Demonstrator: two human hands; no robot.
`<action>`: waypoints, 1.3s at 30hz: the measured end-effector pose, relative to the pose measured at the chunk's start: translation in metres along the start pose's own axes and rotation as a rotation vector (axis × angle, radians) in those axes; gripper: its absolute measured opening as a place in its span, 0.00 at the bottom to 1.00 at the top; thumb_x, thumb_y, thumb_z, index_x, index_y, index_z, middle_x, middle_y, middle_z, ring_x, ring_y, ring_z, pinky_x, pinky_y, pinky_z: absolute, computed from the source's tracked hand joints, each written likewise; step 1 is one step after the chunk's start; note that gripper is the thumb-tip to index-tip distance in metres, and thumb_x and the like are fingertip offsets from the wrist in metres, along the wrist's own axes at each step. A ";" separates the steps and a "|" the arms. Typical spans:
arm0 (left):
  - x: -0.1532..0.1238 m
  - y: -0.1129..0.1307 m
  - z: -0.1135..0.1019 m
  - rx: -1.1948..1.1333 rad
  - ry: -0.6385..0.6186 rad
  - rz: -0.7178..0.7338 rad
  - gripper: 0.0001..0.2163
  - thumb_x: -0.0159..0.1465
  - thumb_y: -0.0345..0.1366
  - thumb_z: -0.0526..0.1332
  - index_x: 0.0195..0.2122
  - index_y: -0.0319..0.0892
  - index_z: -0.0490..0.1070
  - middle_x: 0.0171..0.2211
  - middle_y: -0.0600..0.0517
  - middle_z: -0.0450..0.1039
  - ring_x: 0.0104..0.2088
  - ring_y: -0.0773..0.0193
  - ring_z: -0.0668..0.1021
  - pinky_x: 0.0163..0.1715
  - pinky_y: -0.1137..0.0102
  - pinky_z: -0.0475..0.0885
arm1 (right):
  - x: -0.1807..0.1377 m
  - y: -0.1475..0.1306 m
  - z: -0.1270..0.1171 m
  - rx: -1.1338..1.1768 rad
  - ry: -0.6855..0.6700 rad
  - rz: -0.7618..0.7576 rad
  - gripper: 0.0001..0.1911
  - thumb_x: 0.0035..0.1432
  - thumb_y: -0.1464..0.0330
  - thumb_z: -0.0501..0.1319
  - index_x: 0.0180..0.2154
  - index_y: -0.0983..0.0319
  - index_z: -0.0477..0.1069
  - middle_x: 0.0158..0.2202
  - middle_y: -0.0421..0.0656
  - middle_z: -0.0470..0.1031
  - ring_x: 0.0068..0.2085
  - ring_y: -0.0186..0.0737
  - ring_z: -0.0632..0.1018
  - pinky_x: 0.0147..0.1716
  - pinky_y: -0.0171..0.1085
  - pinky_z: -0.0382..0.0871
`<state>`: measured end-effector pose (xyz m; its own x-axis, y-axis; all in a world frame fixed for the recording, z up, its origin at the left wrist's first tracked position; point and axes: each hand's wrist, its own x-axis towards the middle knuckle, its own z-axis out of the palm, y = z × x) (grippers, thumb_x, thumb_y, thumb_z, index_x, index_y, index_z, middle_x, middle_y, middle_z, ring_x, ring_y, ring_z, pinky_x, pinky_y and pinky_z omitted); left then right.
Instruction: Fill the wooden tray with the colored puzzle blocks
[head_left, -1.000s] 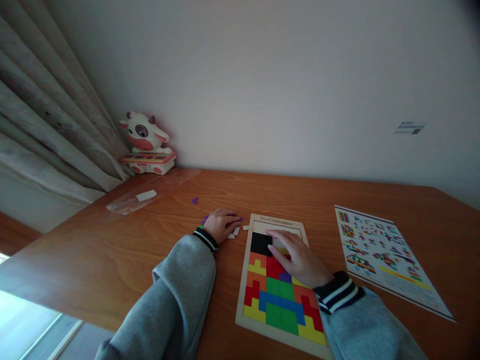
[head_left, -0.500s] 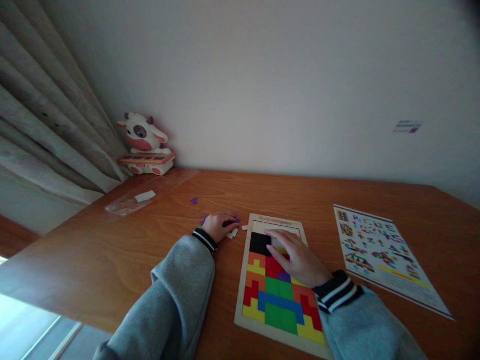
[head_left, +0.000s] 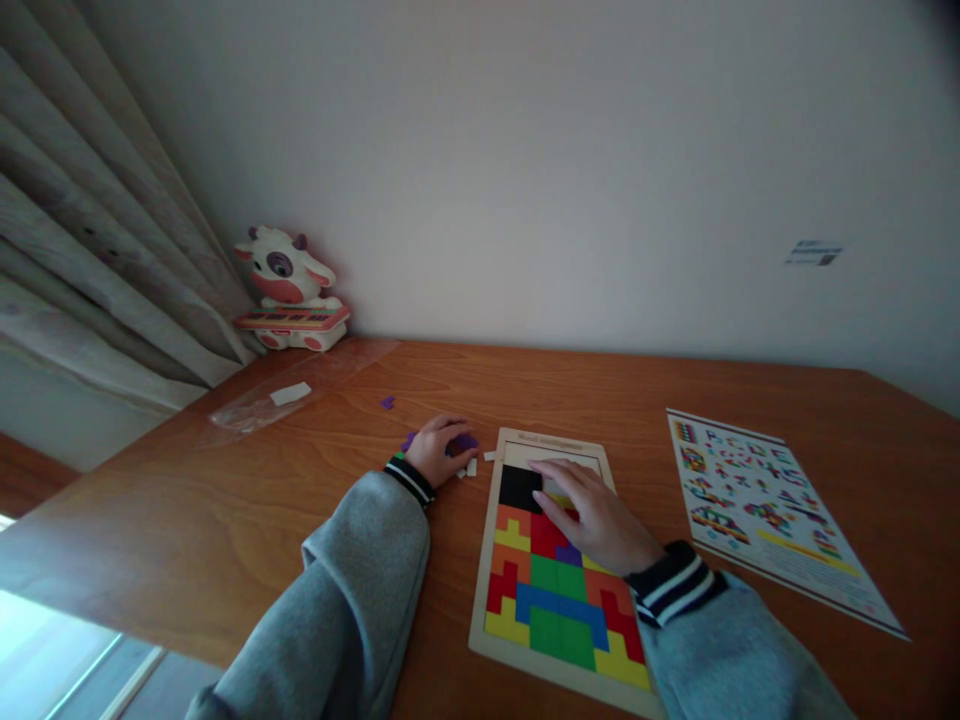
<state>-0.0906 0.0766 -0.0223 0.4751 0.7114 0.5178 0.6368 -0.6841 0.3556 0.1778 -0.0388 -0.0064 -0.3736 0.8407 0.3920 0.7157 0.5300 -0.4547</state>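
Note:
My left hand (head_left: 439,450) is among a small pile of loose puzzle pieces left of the puzzle board. Its fingers curl round a purple puzzle piece (head_left: 463,442), which shows between thumb and fingertips. White pieces (head_left: 471,467) lie by the thumb, and the palm hides part of the pile. Over the upper part of the wooden puzzle board (head_left: 486,540) rests my right hand (head_left: 596,515), thumb and fingers apart and nothing between them. Coloured block pieces fill much of the board, with a black piece (head_left: 519,488) near the top left; the hand covers some of them.
A printed sheet (head_left: 772,510) lies to the right. Another purple piece (head_left: 387,402) sits apart beyond my left hand. Clear plastic wrap (head_left: 247,408) and a cow toy with a keyboard (head_left: 289,290) are at the back left, near a curtain (head_left: 97,240).
The fingers of my left hand have shifted slightly among the loose pieces; a purple piece now shows between them and the white pieces lie differently. My right hand has stayed put.

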 end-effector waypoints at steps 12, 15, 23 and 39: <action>-0.002 0.004 -0.006 0.087 -0.073 -0.135 0.17 0.57 0.42 0.66 0.45 0.41 0.75 0.40 0.47 0.80 0.41 0.55 0.79 0.47 0.60 0.73 | 0.000 0.000 0.000 0.010 0.019 -0.009 0.19 0.65 0.66 0.55 0.57 0.56 0.65 0.52 0.47 0.73 0.54 0.45 0.73 0.55 0.51 0.68; -0.001 0.007 -0.007 0.083 -0.083 -0.145 0.16 0.56 0.41 0.66 0.45 0.41 0.75 0.41 0.47 0.79 0.42 0.55 0.79 0.47 0.62 0.73 | 0.001 0.000 0.000 0.059 0.044 0.000 0.18 0.65 0.65 0.56 0.56 0.55 0.65 0.52 0.47 0.73 0.53 0.46 0.73 0.54 0.51 0.68; -0.001 0.006 -0.009 0.062 -0.102 -0.230 0.19 0.57 0.47 0.68 0.45 0.42 0.76 0.39 0.48 0.80 0.40 0.56 0.79 0.43 0.64 0.73 | 0.003 0.002 -0.004 0.206 0.221 0.116 0.14 0.67 0.64 0.52 0.52 0.57 0.66 0.47 0.47 0.73 0.47 0.44 0.75 0.50 0.48 0.70; -0.003 0.007 -0.005 -0.014 -0.024 -0.067 0.11 0.58 0.38 0.65 0.41 0.42 0.76 0.40 0.49 0.79 0.40 0.60 0.80 0.42 0.68 0.76 | 0.002 0.001 -0.004 0.213 0.218 0.112 0.13 0.66 0.64 0.54 0.52 0.56 0.66 0.47 0.47 0.73 0.45 0.44 0.75 0.47 0.47 0.71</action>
<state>-0.0907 0.0693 -0.0170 0.4457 0.7594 0.4740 0.6596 -0.6366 0.3996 0.1798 -0.0375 -0.0031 -0.1477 0.8639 0.4815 0.5975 0.4659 -0.6527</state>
